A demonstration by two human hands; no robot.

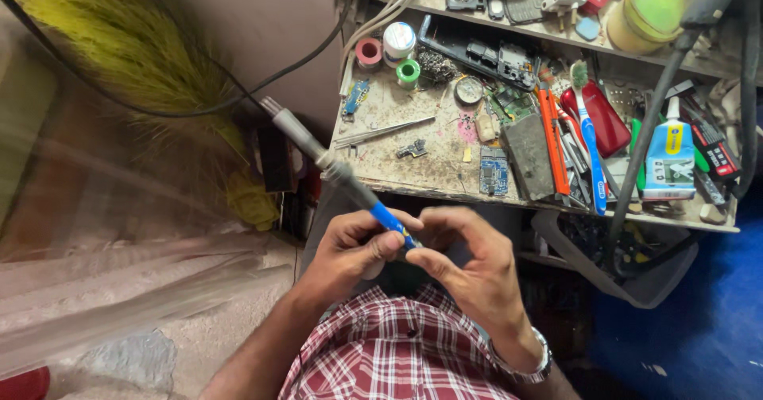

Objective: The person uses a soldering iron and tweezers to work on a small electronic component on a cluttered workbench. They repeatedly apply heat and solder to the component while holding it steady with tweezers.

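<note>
both hands on a soldering iron (362, 193), held near the lap, just off the bench's near edge.
left hand (350, 250) fingers curled round the blue grip; right hand (469, 261) thumb & forefinger pinching its near end. looks light, stiff, cord trailing far-left; best held by the grip, not the metal. workbench (429, 141) far-right is grimy w/ circuit boards, tweezers, glue bottle (670, 152), toothbrush (588, 133); broom (119, 42) far left.

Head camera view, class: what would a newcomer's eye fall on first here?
Both hands, left hand and right hand, meet at the centre on a blue-handled soldering iron with a black cord. Behind them, a grimy, cluttered workbench holds a blue-and-white toothbrush and a small green circuit board.
</note>
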